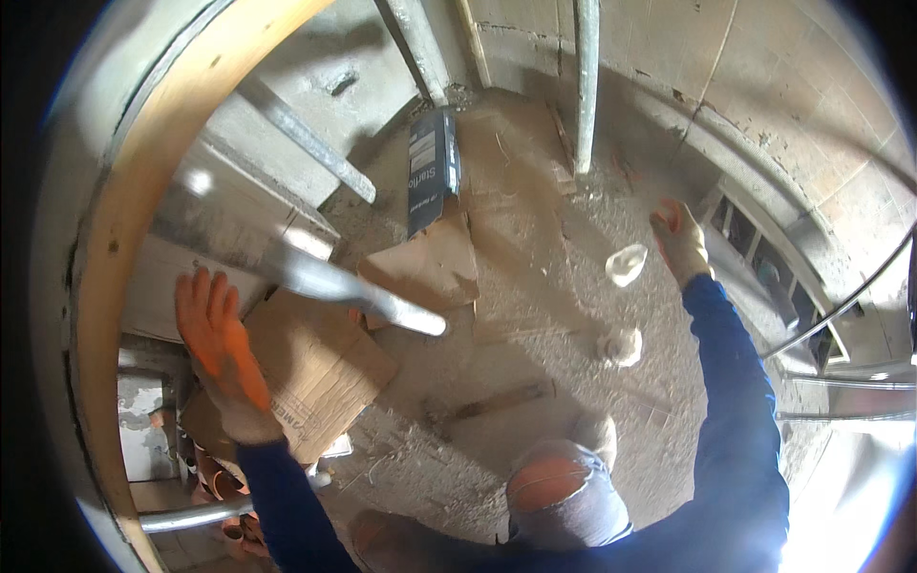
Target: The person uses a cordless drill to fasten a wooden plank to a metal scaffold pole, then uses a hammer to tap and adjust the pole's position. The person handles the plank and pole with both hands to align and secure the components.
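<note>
My left hand, in a glove with an orange palm, is raised with its fingers stretched out and nothing in it. It is nearest to a pale panel and a sheet of brown cardboard lying beyond it. My right hand, in a similar glove, reaches forward on the right. Its fingers are bent and apart, and no held thing shows. To its left a small whitish lump or bright patch lies on the dusty floor; I cannot tell which.
Metal props slant in from the left; another pole stands at the back. A dark blue box lies on cardboard. A wooden beam curves along the left, orange pipe pieces below. Right: a slatted frame, cables.
</note>
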`<act>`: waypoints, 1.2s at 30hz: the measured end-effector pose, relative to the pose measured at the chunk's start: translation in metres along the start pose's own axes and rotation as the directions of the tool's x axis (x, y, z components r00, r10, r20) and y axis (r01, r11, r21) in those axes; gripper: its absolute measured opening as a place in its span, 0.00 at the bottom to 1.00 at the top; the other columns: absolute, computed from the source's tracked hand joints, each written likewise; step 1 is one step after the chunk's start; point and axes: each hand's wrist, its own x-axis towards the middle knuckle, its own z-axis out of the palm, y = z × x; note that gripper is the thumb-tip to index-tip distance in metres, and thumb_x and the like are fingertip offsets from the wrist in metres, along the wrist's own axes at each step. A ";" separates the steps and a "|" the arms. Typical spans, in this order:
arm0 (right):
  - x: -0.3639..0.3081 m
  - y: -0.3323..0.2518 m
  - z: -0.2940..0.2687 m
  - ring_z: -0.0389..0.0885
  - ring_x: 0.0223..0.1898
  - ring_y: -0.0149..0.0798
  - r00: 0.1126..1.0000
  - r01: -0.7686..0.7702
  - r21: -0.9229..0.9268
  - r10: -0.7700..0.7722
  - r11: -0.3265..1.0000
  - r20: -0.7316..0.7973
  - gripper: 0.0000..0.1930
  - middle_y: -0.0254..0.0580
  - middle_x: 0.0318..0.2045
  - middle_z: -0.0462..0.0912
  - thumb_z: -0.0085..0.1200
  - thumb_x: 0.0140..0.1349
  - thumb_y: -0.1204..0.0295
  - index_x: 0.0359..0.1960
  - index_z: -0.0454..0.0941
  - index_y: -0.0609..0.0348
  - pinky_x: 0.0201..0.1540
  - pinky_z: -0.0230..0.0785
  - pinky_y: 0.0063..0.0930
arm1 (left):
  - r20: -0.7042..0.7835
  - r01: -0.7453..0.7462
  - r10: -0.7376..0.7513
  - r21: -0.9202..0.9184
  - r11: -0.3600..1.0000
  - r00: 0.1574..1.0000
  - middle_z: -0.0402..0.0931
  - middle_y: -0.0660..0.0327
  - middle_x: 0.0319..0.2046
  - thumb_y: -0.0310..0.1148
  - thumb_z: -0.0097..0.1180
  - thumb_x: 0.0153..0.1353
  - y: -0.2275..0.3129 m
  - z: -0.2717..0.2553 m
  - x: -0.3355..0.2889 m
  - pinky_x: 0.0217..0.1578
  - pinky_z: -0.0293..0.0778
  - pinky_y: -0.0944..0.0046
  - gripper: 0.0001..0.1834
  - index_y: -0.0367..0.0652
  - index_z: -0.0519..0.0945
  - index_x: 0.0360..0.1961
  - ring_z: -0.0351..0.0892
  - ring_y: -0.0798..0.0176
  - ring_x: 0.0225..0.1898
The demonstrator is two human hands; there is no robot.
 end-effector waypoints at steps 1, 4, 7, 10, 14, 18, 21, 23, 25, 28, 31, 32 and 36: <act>0.029 -0.014 0.001 0.73 0.30 0.25 0.997 -0.012 -0.001 0.012 1.000 0.082 0.25 0.33 0.31 0.77 0.60 0.64 0.63 0.62 0.72 0.53 0.35 0.70 0.23 | -0.015 0.006 -0.009 -0.141 0.990 1.000 0.65 0.48 0.65 0.44 0.48 0.72 0.009 0.021 0.024 0.70 0.57 0.49 0.34 0.40 0.54 0.72 0.66 0.48 0.65; 0.097 -0.049 0.021 0.76 0.32 0.26 0.995 0.059 0.244 -0.076 0.968 0.063 0.28 0.34 0.34 0.79 0.60 0.64 0.64 0.65 0.69 0.53 0.37 0.72 0.23 | -0.030 0.114 -0.154 -0.535 0.837 0.988 0.70 0.51 0.60 0.43 0.51 0.71 0.027 0.057 0.068 0.67 0.62 0.49 0.32 0.41 0.59 0.70 0.71 0.49 0.60; 0.141 -0.072 0.030 0.79 0.35 0.28 0.990 0.084 0.432 -0.124 0.898 0.066 0.30 0.35 0.38 0.81 0.60 0.64 0.65 0.67 0.67 0.55 0.38 0.74 0.24 | -0.317 0.186 -0.348 -0.445 0.876 0.882 0.73 0.53 0.53 0.38 0.54 0.70 0.027 0.075 0.080 0.62 0.68 0.50 0.26 0.42 0.66 0.65 0.75 0.52 0.53; 0.198 -0.113 0.031 0.81 0.41 0.35 0.986 0.163 0.338 -0.163 0.927 -0.029 0.40 0.43 0.45 0.81 0.64 0.58 0.55 0.69 0.63 0.58 0.46 0.75 0.28 | -0.300 0.091 -0.270 -0.499 0.862 0.915 0.74 0.54 0.48 0.32 0.59 0.66 0.026 0.078 0.078 0.55 0.72 0.52 0.21 0.41 0.70 0.58 0.76 0.57 0.48; 0.284 -0.196 0.035 0.84 0.48 0.44 0.867 0.393 0.043 -0.354 0.919 -0.350 0.47 0.52 0.55 0.80 0.69 0.50 0.49 0.67 0.64 0.64 0.52 0.76 0.37 | -0.390 0.090 -0.298 -0.469 0.879 0.871 0.74 0.56 0.40 0.30 0.60 0.64 0.027 0.080 0.071 0.45 0.71 0.55 0.16 0.41 0.71 0.50 0.73 0.60 0.40; 0.348 -0.258 0.031 0.87 0.41 0.43 0.887 0.431 0.198 -0.374 0.880 -0.271 0.45 0.51 0.43 0.86 0.72 0.47 0.48 0.62 0.69 0.67 0.48 0.77 0.34 | -0.192 0.023 -0.202 -0.668 0.744 0.960 0.73 0.58 0.40 0.44 0.52 0.68 0.016 0.072 0.067 0.50 0.65 0.52 0.19 0.42 0.71 0.51 0.69 0.59 0.42; 0.371 -0.277 0.036 0.86 0.33 0.35 0.979 0.191 0.408 -0.143 0.893 -0.144 0.37 0.46 0.34 0.86 0.72 0.48 0.52 0.54 0.74 0.66 0.41 0.77 0.27 | -0.091 0.060 -0.178 -0.715 0.696 0.980 0.72 0.63 0.40 0.50 0.54 0.63 0.002 0.054 0.066 0.49 0.60 0.56 0.26 0.45 0.70 0.56 0.66 0.62 0.43; 0.378 -0.279 0.041 0.86 0.32 0.35 0.930 0.302 0.263 -0.222 0.917 -0.292 0.32 0.47 0.34 0.86 0.68 0.50 0.53 0.51 0.76 0.64 0.38 0.78 0.29 | -0.173 0.106 -0.241 -0.560 0.822 0.955 0.71 0.65 0.40 0.51 0.56 0.62 -0.003 0.045 0.068 0.48 0.59 0.58 0.29 0.47 0.69 0.58 0.65 0.64 0.42; 0.383 -0.278 0.044 0.87 0.33 0.38 0.878 0.408 0.252 -0.301 0.878 -0.371 0.28 0.47 0.32 0.86 0.64 0.52 0.52 0.49 0.78 0.60 0.39 0.79 0.32 | -0.108 0.184 -0.284 -0.539 0.822 0.953 0.71 0.64 0.43 0.53 0.53 0.65 -0.001 0.044 0.067 0.48 0.60 0.57 0.29 0.47 0.68 0.59 0.65 0.65 0.42; 0.387 -0.273 0.043 0.87 0.40 0.40 0.911 0.335 0.136 -0.284 0.932 -0.297 0.30 0.47 0.36 0.87 0.64 0.56 0.51 0.51 0.77 0.62 0.46 0.78 0.34 | -0.296 0.067 -0.226 -0.463 0.884 0.928 0.72 0.62 0.45 0.48 0.55 0.66 0.010 0.063 0.061 0.48 0.64 0.57 0.28 0.45 0.67 0.61 0.67 0.64 0.41; 0.386 -0.266 0.037 0.88 0.39 0.47 0.930 0.366 0.361 -0.354 0.858 -0.102 0.25 0.45 0.38 0.88 0.62 0.58 0.52 0.52 0.79 0.55 0.46 0.78 0.36 | -0.434 0.075 -0.215 -0.317 0.945 0.875 0.73 0.62 0.46 0.40 0.59 0.66 0.027 0.084 0.062 0.45 0.69 0.58 0.25 0.45 0.68 0.60 0.69 0.64 0.38; 0.388 -0.267 0.037 0.88 0.42 0.48 0.967 0.251 0.372 -0.215 0.894 -0.137 0.29 0.55 0.37 0.87 0.63 0.51 0.49 0.50 0.80 0.55 0.46 0.79 0.41 | -0.511 0.124 -0.248 -0.264 0.957 0.823 0.74 0.62 0.45 0.38 0.59 0.66 0.029 0.090 0.067 0.43 0.69 0.58 0.22 0.45 0.69 0.57 0.70 0.64 0.37; 0.394 -0.262 0.047 0.86 0.40 0.58 0.817 0.432 0.097 -0.343 0.897 -0.464 0.27 0.58 0.33 0.86 0.62 0.53 0.51 0.48 0.80 0.57 0.41 0.78 0.43 | -0.297 0.120 -0.257 -0.411 0.904 0.920 0.73 0.64 0.35 0.38 0.59 0.67 0.032 0.086 0.082 0.41 0.71 0.62 0.12 0.46 0.72 0.45 0.72 0.65 0.37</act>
